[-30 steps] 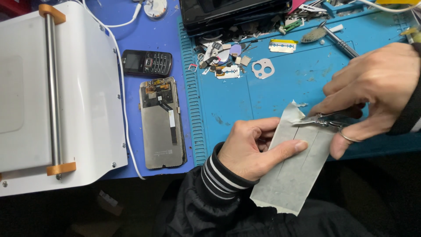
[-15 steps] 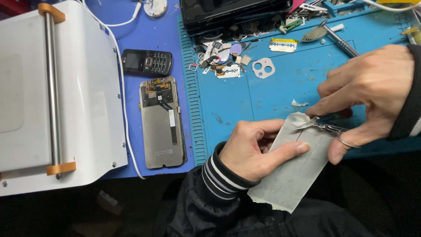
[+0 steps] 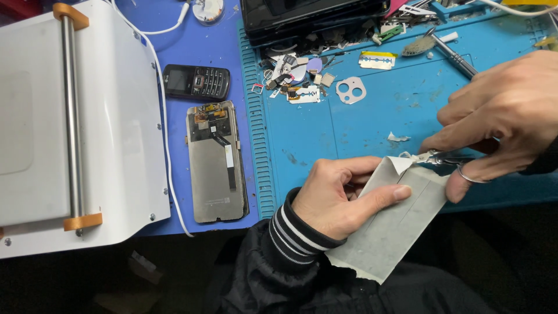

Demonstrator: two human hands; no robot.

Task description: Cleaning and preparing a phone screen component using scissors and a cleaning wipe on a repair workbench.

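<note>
At the far left sits a white machine (image 3: 75, 128) with a steel roller bar (image 3: 71, 116) capped in orange at both ends, and a white cable (image 3: 164, 116) runs down its right edge. Just right of it, on the dark blue mat (image 3: 174, 52), lie a small black keypad phone (image 3: 196, 82) and, nearer, an opened smartphone (image 3: 216, 163) face down with its inner parts showing.

Further right begins the light blue ridged mat (image 3: 360, 128). At its far side are a black device (image 3: 314, 14), a heap of small parts (image 3: 296, 78), a grey camera frame (image 3: 351, 90), a razor blade (image 3: 378, 60) and a metal tool (image 3: 456, 55). A white scrap (image 3: 397, 138) lies alone on the mat, just beyond the work.

The left hand (image 3: 343, 195), in a black sleeve with a striped cuff, pinches the grey sheet (image 3: 395, 227) at the mat's near edge, thumb on top and fingers curled under. The sheet slants from near left up to far right, its far corner curled.

The right hand (image 3: 505, 116) grips small scissors (image 3: 442, 157), one finger through a ring, with the blades at the sheet's far right corner; whether they are open there cannot be told.
</note>
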